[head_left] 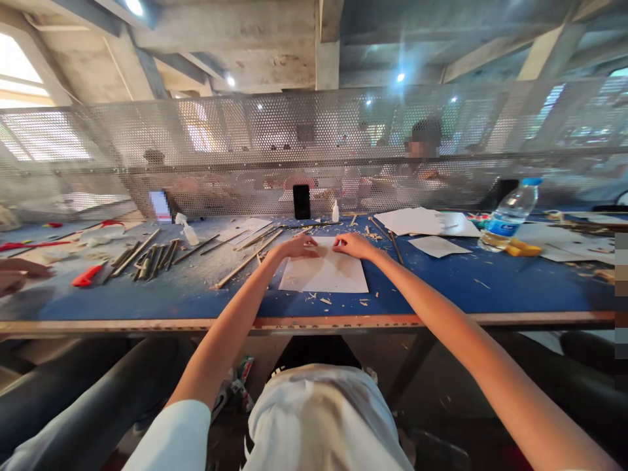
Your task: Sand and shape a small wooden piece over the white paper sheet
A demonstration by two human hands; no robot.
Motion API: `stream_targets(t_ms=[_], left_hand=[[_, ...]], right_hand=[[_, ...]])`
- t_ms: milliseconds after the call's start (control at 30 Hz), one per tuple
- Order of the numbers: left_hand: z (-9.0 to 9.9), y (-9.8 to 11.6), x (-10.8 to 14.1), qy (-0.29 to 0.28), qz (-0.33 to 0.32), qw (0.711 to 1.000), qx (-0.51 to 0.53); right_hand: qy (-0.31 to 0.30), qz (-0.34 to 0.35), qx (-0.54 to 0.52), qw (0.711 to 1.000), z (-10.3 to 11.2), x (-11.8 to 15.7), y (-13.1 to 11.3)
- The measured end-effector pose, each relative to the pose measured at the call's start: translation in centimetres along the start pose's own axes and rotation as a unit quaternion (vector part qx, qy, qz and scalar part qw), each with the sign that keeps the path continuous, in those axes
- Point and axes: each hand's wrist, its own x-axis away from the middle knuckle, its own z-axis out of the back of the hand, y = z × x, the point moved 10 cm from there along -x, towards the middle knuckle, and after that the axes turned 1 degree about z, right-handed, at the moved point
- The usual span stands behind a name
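A white sheet of paper (326,275) lies flat on the blue tabletop right in front of me. Over its far left part is my left hand (297,246), fingers bent inward and drawn together. My right hand (352,245) faces it over the far right part, thumb and fingertips closed in a pinch. A short gap separates the two hands. Whatever is between the fingertips is too small to make out. Wood shavings (324,300) are scattered along the sheet's near edge.
Left are thin sticks (252,258), a red-handled tool (87,275), a small white bottle (186,230) and another person's hand (22,273). A black phone (301,201) stands behind the sheet. On the right are papers (412,221) and a water bottle (510,216). Perforated metal panels (275,144) close the back.
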Motion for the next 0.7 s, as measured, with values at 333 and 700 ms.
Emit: stream_targets(t_ms=[333, 700], left_hand=[[0.0, -0.1, 0.0, 0.006, 0.012, 1.000, 0.024], [0.0, -0.2, -0.1, 0.007, -0.001, 1.000, -0.023]], right_hand=[[0.000, 0.014, -0.006, 1.000, -0.5, 0.0, -0.4], [0.010, 0.005, 0.013, 1.000, -0.4, 0.2, -0.6]])
